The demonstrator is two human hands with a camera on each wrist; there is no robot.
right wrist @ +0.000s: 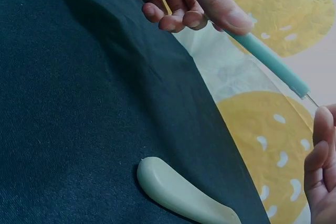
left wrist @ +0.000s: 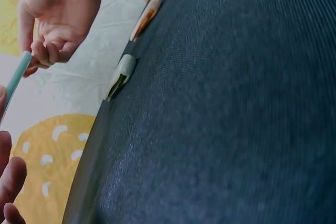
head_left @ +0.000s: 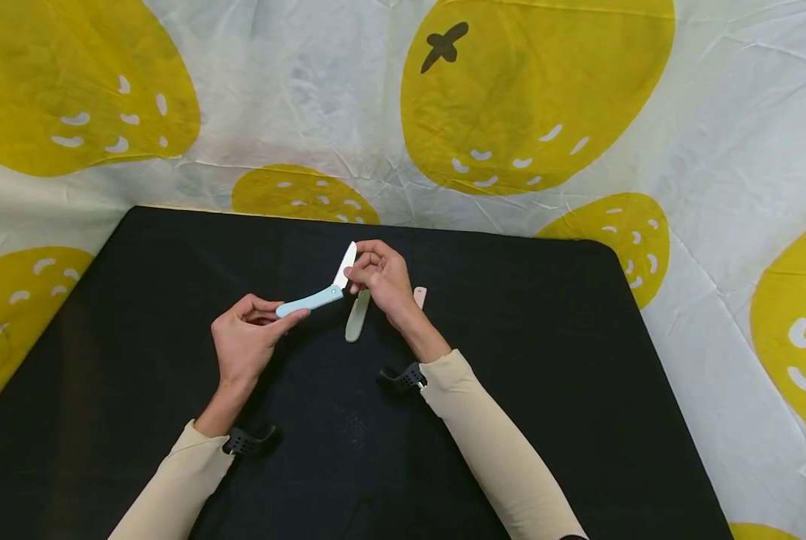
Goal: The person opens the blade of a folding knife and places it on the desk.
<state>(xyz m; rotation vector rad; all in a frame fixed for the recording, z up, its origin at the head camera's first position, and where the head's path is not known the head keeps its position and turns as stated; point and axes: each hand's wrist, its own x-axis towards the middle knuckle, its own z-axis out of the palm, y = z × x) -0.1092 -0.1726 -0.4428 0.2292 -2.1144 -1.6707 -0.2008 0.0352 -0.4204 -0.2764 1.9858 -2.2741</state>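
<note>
- white cloth (head_left: 295, 90) with yellow fruit prints fills the top and both sides of the head view. black table (head_left: 545, 412) takes the middle and bottom. where's the knife?
- light blue folding knife (head_left: 311, 301), just left of centre, held up off the table. blade (head_left: 345, 264) is out at an angle to the handle, tip toward the top of frame.
- left hand state?
- left hand (head_left: 244, 337), left of centre: thumb and fingers pinch the handle's lower-left end, gap about the handle's thickness.
- right?
- right hand (head_left: 383, 277), near centre: fingers curled, thumb and fingertips gripping the blade, almost no gap.
- anything on the table?
- 2 pieces, well clear of each other. pale green piece (head_left: 356, 319) at centre, below the blade; left wrist view shows a slot along it. pale pink piece (head_left: 419, 296) to its right, partly hidden by the right hand.
- arms?
- 2 beige sleeves (head_left: 173, 480) come in from the bottom edge, 1 black strap (head_left: 248, 441) at each wrist.
</note>
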